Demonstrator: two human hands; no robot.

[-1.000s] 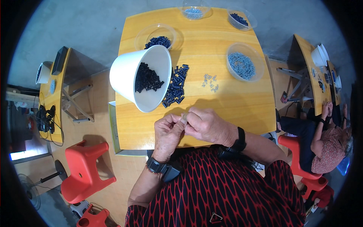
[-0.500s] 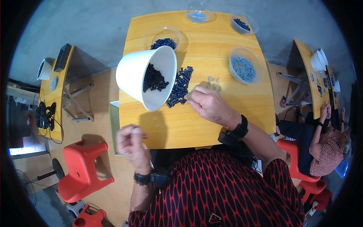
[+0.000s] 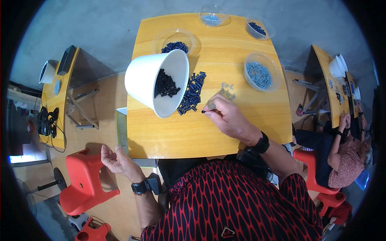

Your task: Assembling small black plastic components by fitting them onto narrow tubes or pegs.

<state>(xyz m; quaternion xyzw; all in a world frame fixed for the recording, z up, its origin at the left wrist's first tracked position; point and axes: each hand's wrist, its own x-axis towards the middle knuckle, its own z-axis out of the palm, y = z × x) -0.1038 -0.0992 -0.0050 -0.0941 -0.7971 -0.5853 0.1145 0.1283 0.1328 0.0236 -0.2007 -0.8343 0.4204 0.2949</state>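
My right hand (image 3: 229, 118) is closed in a pinch on a small black cylindrical piece (image 3: 204, 112), just over the table beside a loose pile of black pieces (image 3: 193, 91). My left hand (image 3: 122, 162) is off the table's left front corner. Its fingers are loosely curled and apart from the thumb, with nothing visible in them. A white bucket (image 3: 140, 80) lies tipped on its side, its mouth toward the pile and more black pieces (image 3: 165, 85) inside. Several small screws (image 3: 227, 89) lie loose beyond my right hand.
On the yellow table (image 3: 225, 48) stand clear bowls: one of black pieces (image 3: 175, 47), two of silvery screws (image 3: 258, 75) (image 3: 211, 20), another of dark pieces (image 3: 257, 28). A red chair (image 3: 82, 182) is at left. A person (image 3: 348, 160) works at a right-hand table.
My left hand has moved left and down, away from the table, and its fingers have opened. My right hand has drawn slightly toward me from the pile with a black piece.
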